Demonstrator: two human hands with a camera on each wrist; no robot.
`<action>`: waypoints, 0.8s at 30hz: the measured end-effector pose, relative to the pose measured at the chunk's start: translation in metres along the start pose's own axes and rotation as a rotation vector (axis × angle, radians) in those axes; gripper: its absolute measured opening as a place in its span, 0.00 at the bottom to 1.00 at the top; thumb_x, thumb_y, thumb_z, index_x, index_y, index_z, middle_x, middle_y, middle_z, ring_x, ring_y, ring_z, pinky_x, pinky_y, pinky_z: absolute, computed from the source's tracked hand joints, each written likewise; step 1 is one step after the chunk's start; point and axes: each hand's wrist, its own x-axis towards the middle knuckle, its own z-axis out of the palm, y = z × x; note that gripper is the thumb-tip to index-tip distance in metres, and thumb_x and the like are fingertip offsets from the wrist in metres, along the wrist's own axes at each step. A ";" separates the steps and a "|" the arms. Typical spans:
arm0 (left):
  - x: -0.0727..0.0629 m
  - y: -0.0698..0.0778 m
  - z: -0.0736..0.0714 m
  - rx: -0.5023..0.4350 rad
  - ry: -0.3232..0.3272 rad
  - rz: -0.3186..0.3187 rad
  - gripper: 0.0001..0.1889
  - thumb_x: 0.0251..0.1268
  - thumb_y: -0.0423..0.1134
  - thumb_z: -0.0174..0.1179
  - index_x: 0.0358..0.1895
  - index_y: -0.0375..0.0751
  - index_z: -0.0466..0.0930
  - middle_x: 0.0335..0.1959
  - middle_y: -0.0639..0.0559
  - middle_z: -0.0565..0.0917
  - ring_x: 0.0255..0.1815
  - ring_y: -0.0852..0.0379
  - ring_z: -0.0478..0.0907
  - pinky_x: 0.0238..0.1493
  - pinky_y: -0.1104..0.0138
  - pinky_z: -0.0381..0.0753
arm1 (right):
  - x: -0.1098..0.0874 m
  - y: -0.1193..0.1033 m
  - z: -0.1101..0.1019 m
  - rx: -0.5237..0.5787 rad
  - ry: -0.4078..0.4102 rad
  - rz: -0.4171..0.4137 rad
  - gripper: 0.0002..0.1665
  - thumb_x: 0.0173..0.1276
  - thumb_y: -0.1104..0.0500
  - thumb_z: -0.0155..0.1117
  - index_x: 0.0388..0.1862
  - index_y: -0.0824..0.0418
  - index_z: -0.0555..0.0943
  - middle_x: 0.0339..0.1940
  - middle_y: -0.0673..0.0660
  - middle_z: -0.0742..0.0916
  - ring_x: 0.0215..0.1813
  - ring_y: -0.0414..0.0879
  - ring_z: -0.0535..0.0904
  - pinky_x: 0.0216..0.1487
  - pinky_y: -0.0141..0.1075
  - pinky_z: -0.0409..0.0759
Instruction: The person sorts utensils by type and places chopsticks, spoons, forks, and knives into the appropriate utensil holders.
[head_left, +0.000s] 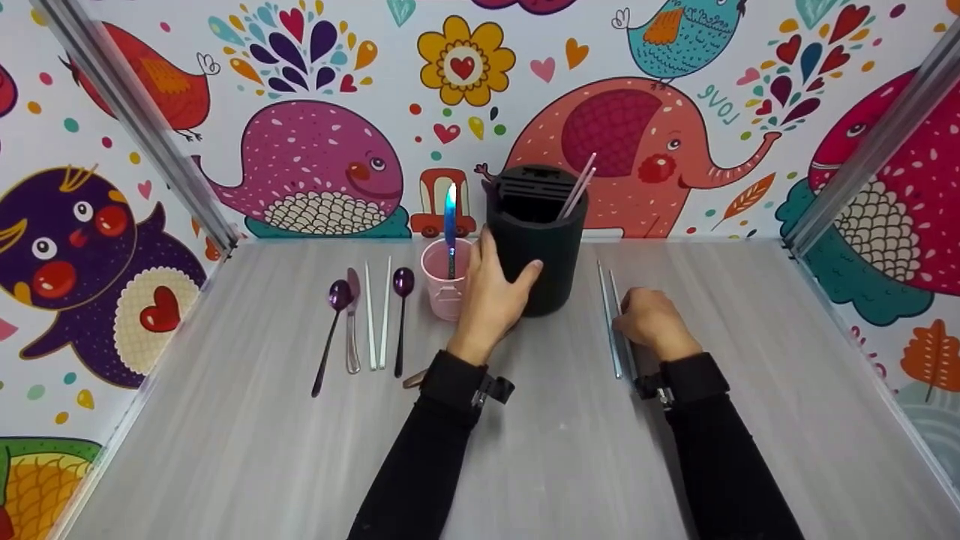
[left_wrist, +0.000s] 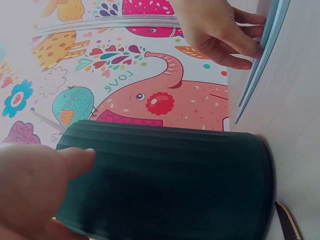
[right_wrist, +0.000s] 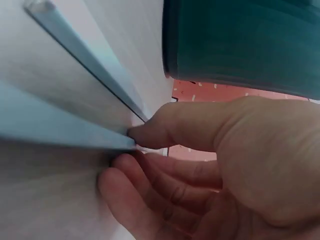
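My left hand grips the side of a black cylindrical utensil holder, its thumb across the front. Two thin pink sticks lean out of the holder's open top. At the right, a pair of metallic chopsticks lies on the table, slightly apart. My right hand pinches the right-hand one between thumb and fingers; in the right wrist view the thumb presses on that chopstick. Left of the holder stands a pink cup with an upright blue-bladed knife inside.
Along the left of the table lie a purple spoon, a knife, two white chopsticks and another purple spoon. A brownish piece is partly hidden by my left wrist. Printed walls enclose the table.
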 end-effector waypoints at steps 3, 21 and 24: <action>0.000 0.000 -0.002 0.005 -0.004 -0.001 0.53 0.78 0.58 0.67 0.93 0.46 0.45 0.93 0.41 0.54 0.90 0.44 0.61 0.90 0.45 0.60 | 0.000 -0.001 0.000 0.008 0.007 0.005 0.14 0.71 0.61 0.68 0.46 0.73 0.84 0.41 0.66 0.86 0.39 0.57 0.82 0.37 0.44 0.81; 0.001 -0.002 -0.001 0.002 -0.007 0.037 0.51 0.80 0.56 0.67 0.93 0.44 0.47 0.93 0.41 0.55 0.90 0.45 0.61 0.91 0.47 0.58 | 0.006 -0.003 0.000 0.395 0.604 -0.277 0.14 0.81 0.67 0.57 0.59 0.72 0.81 0.51 0.68 0.84 0.49 0.59 0.87 0.47 0.30 0.84; 0.000 -0.002 -0.002 0.006 0.000 0.045 0.51 0.79 0.56 0.67 0.92 0.43 0.48 0.92 0.41 0.57 0.90 0.45 0.61 0.91 0.47 0.59 | 0.006 -0.006 -0.001 0.512 0.675 -0.311 0.13 0.82 0.68 0.58 0.59 0.71 0.82 0.52 0.65 0.85 0.46 0.49 0.89 0.43 0.15 0.79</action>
